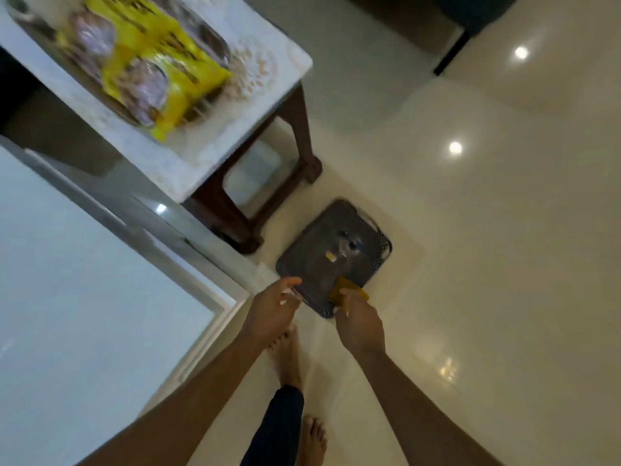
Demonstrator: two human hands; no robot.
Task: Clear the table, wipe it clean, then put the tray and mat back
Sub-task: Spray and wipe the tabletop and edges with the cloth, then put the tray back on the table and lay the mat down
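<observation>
On the floor stands a dark grey bin (pixel 366 237) with a perforated rim and small scraps inside. My right hand (pixel 359 324) grips a mustard-yellow cloth (pixel 346 290) over the bin's near edge. My left hand (pixel 275 307) is beside the bin's near left corner, fingers straight, holding nothing; I cannot tell if it touches the rim. At the upper left is the white-topped small table (pixel 188 163). It carries a steel tray (pixel 218 42) with yellow packets (pixel 151 55) and wrapped jars, on a pale patterned mat (pixel 255 72). The view is blurred.
A large pale glossy surface with a light frame (pixel 67 264) fills the left side. The table's brown wooden legs (pixel 302 129) stand just behind the bin. Dark furniture (pixel 450 52) is at the far top. My bare feet (pixel 289 358) stand on the shiny cream tiles.
</observation>
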